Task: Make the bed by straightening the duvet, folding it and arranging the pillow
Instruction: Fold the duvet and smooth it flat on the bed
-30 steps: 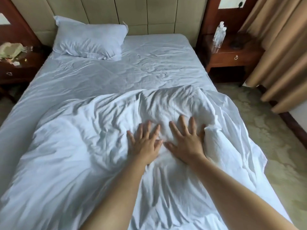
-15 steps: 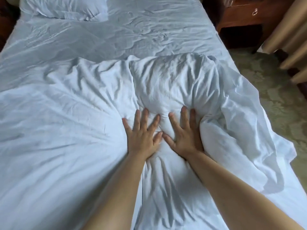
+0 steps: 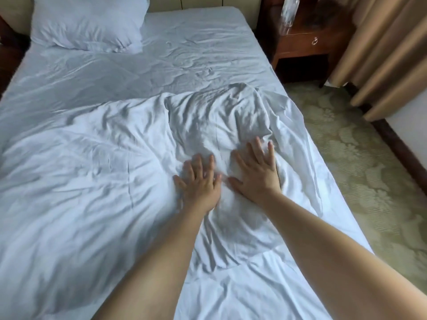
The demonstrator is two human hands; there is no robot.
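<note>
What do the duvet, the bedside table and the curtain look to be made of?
Duvet: white woven fabric, probably cotton, matte; it creases finely and bunches softly. Bedside table: reddish-brown wood or veneer, glossy; its top reflects light, and the ring pull looks metal. Curtain: tan heavy cloth with a slight sheen, hanging in deep folds.

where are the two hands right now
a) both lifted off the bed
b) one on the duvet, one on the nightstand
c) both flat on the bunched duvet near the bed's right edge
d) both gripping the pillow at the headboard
c: the left hand and right hand lie side by side with fingers spread flat on the rumpled duvet, while the pillow sits untouched at the head of the bed.
</note>
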